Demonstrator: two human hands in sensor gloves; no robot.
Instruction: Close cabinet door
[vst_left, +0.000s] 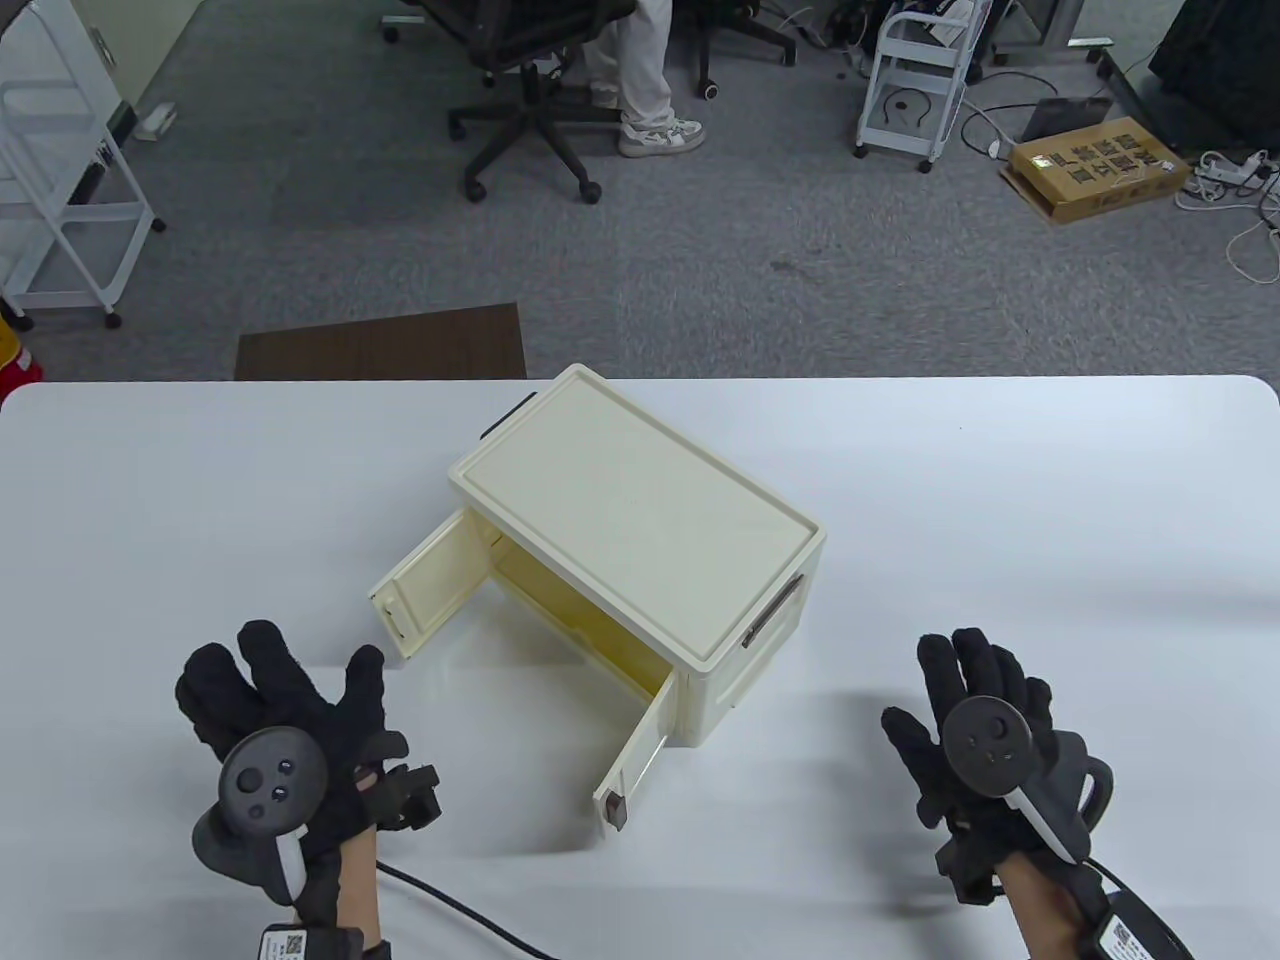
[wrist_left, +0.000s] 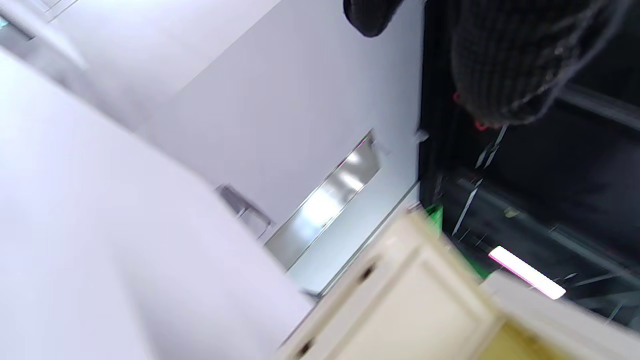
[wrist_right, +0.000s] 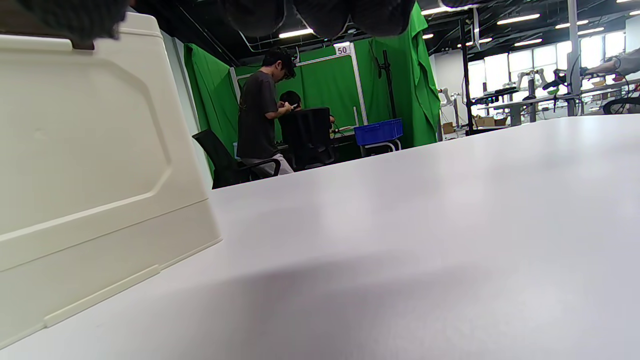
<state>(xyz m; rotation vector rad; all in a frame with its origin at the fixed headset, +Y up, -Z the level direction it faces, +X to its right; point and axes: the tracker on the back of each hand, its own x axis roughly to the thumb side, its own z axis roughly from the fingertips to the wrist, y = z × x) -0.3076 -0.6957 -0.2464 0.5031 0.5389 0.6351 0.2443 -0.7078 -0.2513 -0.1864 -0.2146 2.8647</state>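
A cream plastic cabinet stands slantwise in the middle of the white table. Both its front doors stand open: the left door swings out to the left, the right door swings out toward me. My left hand hovers with fingers spread just left of and below the left door, apart from it. My right hand hovers with fingers spread to the right of the cabinet, apart from it. The left wrist view shows the blurred left door. The right wrist view shows the cabinet's side wall.
The cabinet has dark side handles. A black cable runs from my left wrist across the near table. Beyond the far table edge are an office chair, a seated person's legs, white carts and a cardboard box.
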